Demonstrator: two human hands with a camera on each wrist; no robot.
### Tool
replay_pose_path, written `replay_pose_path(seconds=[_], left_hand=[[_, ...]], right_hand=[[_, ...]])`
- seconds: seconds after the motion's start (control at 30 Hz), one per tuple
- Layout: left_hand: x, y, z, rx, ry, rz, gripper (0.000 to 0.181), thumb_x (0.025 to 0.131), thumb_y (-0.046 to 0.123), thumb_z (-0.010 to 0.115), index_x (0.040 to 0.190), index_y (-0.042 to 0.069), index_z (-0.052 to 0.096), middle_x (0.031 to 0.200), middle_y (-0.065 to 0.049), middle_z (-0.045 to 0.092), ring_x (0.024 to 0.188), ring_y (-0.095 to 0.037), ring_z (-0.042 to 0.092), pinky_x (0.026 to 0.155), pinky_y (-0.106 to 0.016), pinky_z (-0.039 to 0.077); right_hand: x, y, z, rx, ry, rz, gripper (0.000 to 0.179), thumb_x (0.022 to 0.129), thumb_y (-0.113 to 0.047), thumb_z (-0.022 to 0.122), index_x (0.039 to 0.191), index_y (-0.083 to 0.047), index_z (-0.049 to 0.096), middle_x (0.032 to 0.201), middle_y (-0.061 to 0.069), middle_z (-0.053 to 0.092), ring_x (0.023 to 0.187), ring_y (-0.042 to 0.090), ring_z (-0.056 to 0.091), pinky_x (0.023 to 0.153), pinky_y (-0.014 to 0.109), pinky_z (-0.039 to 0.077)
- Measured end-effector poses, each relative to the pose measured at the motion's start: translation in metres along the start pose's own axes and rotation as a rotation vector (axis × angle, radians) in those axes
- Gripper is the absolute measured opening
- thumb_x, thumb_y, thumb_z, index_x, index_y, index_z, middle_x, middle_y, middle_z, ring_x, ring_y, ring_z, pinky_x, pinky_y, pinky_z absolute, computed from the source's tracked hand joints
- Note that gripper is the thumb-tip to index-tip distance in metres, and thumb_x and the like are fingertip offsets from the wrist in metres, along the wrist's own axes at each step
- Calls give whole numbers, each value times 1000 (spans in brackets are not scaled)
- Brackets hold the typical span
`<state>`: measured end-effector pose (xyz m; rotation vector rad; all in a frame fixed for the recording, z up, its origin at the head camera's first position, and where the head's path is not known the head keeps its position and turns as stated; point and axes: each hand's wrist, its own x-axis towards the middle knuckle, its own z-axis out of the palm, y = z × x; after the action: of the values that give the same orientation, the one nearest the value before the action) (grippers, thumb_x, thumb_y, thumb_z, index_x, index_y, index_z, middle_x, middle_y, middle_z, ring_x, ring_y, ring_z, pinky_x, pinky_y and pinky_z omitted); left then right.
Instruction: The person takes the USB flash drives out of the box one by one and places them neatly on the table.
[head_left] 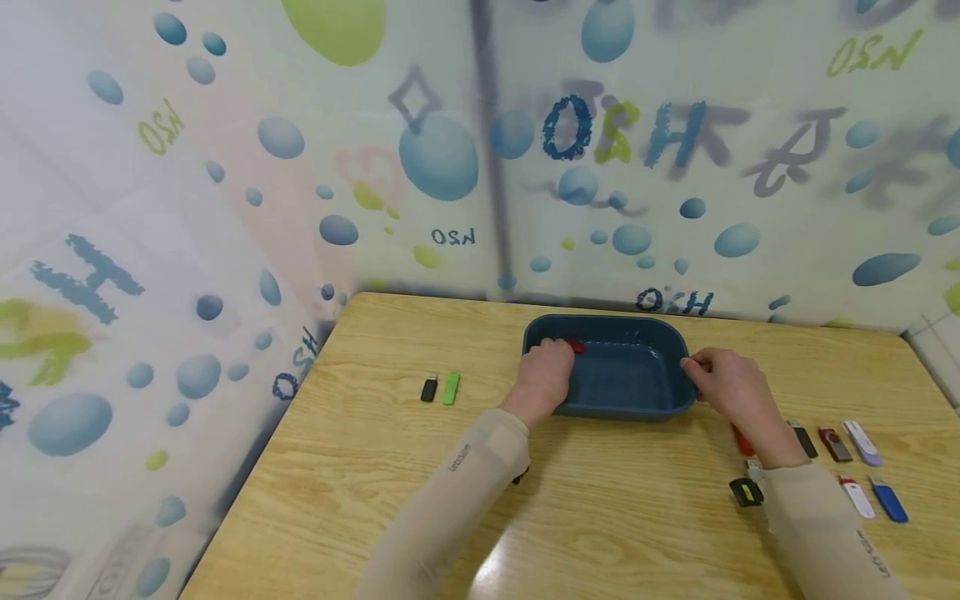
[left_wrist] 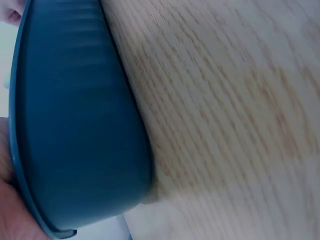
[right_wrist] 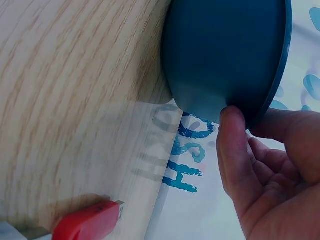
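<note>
A dark blue plastic basin (head_left: 622, 412) stands on the wooden table. My left hand (head_left: 546, 373) reaches over its left end, fingers bent down inside, with the end of a red USB stick (head_left: 576, 346) showing beside them. Those fingertips are hidden from the head view. In the left wrist view, that hand (left_wrist: 15, 215) lies on the inner side of the rim. At the opposite end my right hand (head_left: 731, 382) pinches the basin's rim. The right wrist view has its thumb and forefinger on either side of the wall (right_wrist: 225, 55).
A black USB stick (head_left: 429, 388) and a green one (head_left: 451, 388) lie left of the basin. Several more lie at right, including a blue one (head_left: 889, 500), a white-and-red one (head_left: 857, 497) and a black-and-yellow one (head_left: 746, 492). A patterned curtain (head_left: 525, 250) hangs behind the table.
</note>
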<state>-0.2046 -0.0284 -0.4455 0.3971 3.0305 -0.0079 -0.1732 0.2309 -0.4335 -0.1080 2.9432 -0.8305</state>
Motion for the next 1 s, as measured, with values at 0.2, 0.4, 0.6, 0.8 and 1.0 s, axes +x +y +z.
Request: replay_pose_path(seconds=[0.2,0.4,0.6,0.8,1.0], left_hand=[[-4,-6,-5,-196,64,15,13,102,15,65,111,6,68,102,-9,68,87,-24,70,73,-35,62],[-12,-10,-17,-359,92,68,28,99,17,70,126,10,68,118,-6,69,107,-21,66,90,-32,57],[-20,-16,-31,-412,159,88,24,98,15,70,122,9,69,113,-4,69,101,-19,65,86,-30,56],[-25,-29,-43,-491,190,75,26,96,13,72,122,9,69,108,-4,70,96,-19,64,85,-31,55],[-30,-47,-52,-557,220,44,27,95,14,73,121,7,69,105,-5,72,94,-19,65,85,-33,57]], right_hand=[[0,1,0,4,10,-6,37,107,-21,57,114,14,66,76,10,69,62,19,65,55,35,51],[-1,0,-2,13,4,2,38,106,-21,57,112,15,66,78,13,69,63,20,66,55,35,51],[0,1,-1,17,6,-6,38,106,-21,57,112,15,66,77,12,69,62,18,65,54,34,50],[0,1,0,21,9,-7,37,106,-21,57,112,15,66,77,12,69,62,19,65,54,34,50],[0,0,-1,19,5,-10,38,106,-21,56,112,15,66,76,11,68,62,19,66,55,35,50]])
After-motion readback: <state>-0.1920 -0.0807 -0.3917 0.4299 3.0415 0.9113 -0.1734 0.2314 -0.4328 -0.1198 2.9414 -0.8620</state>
